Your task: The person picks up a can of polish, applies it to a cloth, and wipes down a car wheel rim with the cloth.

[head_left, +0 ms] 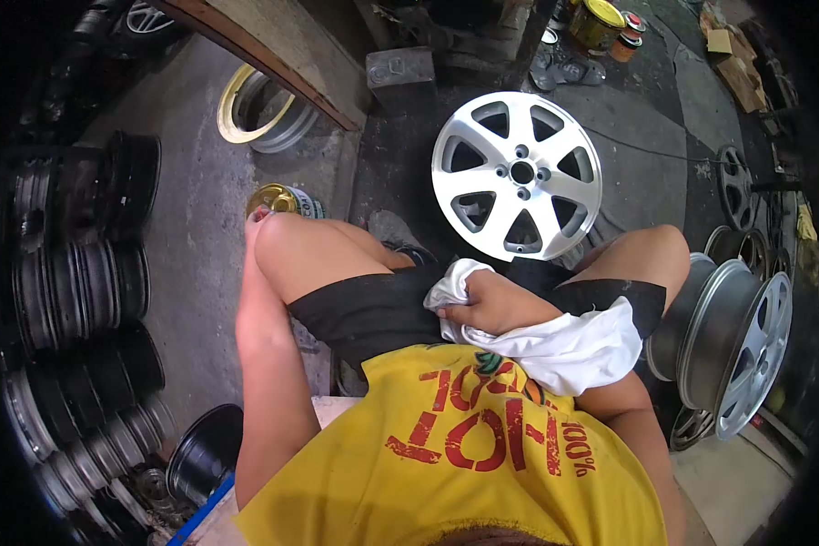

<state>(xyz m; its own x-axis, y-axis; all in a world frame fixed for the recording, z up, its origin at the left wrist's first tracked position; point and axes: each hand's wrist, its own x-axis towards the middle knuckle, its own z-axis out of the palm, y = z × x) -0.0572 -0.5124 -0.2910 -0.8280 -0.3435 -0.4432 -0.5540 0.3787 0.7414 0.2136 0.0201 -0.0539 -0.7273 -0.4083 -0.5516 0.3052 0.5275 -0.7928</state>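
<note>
A silver six-spoke alloy wheel (546, 196) stands in front of me between my knees, its face tilted up toward me. My right hand (500, 305) is closed around a bunched white cloth (582, 350), which trails over my lap and forearm. Down beside my left knee, my left hand (257, 221) is at the rim of a gold-topped tin can (280, 197) with a printed label. Its fingers look curled at the can, though the knee hides part of them.
Stacked wheel rims (82, 287) line the left side. A cream-edged rim (232, 114) lies on the floor ahead. More wheels (746, 350) stand by my right knee. A metal block (400, 77), a yellow tin (599, 25) and slippers (569, 73) are farther off.
</note>
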